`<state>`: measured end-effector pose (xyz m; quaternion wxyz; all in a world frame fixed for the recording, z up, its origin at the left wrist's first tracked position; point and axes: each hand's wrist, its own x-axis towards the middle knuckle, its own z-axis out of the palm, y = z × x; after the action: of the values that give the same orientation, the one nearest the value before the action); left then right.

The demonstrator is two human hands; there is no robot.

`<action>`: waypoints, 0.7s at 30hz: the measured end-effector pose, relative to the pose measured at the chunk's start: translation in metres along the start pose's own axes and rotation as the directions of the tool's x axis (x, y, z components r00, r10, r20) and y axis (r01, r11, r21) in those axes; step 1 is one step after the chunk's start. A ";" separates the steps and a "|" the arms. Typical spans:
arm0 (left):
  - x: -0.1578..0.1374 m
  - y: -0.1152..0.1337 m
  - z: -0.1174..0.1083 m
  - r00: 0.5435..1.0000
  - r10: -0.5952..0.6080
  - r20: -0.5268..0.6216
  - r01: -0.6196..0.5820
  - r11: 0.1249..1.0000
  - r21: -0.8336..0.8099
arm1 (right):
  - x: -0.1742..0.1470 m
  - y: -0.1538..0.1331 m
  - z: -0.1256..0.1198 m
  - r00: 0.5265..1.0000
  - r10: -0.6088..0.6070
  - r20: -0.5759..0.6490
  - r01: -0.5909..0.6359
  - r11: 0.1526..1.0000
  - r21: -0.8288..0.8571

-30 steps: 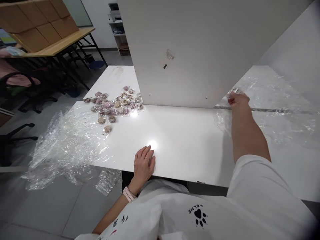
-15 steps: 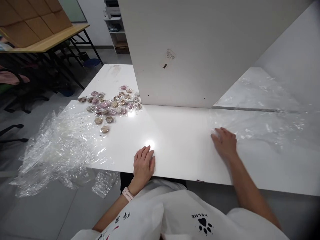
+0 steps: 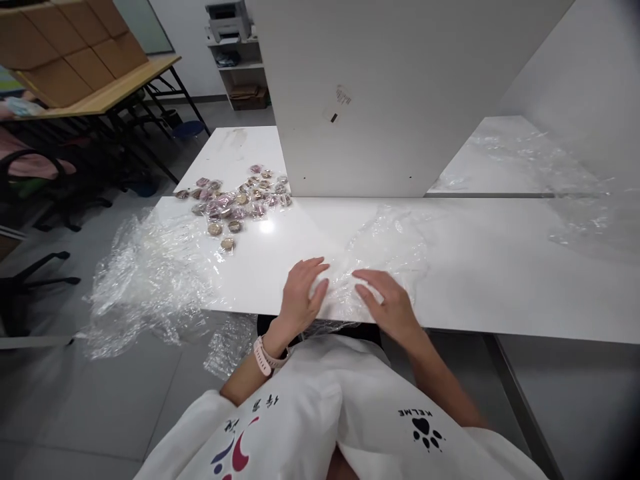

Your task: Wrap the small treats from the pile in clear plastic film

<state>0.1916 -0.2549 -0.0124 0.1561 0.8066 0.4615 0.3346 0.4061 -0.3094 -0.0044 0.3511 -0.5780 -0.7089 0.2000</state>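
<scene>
Nearest, a white cloth shirt with dark and red printing (image 3: 373, 400) fills the bottom of the view; a pale pink watch band (image 3: 262, 357) circles the left wrist; just past the table's near edge, the left hand (image 3: 301, 293) is held with its thumb spread away from its fingers, unclosed; the right hand (image 3: 393, 307) faces it, likewise unclosed, fingers curved and thumb apart; whether either hand's fingertips touch the thin, clear, crinkled plastic film (image 3: 387, 240) cannot be told; that film lies on the glossy white tabletop (image 3: 480, 273), between the hands and spreading beyond them; to the left, a large crumpled heap of clear plastic (image 3: 150, 280) hangs over the table's edge; farther in, small round brown and pink pieces in clear wrappers (image 3: 228, 207) lie scattered in a cluster; at the right, another loose clear sheet (image 3: 580, 213) lies across the table; behind the film stands a tall white upright panel with a paper label (image 3: 385, 133); farthest, brown cardboard boxes (image 3: 75, 57) stand on a wood-topped table, and a grey-and-white printer (image 3: 229, 27) sits on a shelf.
</scene>
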 end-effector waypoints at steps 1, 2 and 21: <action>0.002 -0.007 0.006 0.994 0.011 0.106 -0.019 0.997 0.071 | 0.000 0.017 -0.001 0.999 0.047 -0.018 -0.049 0.993 -0.103; 0.004 -0.016 0.012 0.982 -0.008 0.188 -0.019 0.990 0.141 | -0.001 0.036 -0.001 0.995 0.099 -0.013 -0.099 0.973 -0.210; 0.075 -0.175 -0.082 0.769 -0.620 -0.156 0.603 0.622 0.500 | -0.037 0.103 0.009 0.978 0.195 -0.078 -0.205 0.799 -0.565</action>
<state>0.0499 -0.1036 -0.0209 0.0421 0.6172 0.7779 0.1101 0.4722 -0.3177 -0.0913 0.1449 -0.7295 -0.6684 0.0102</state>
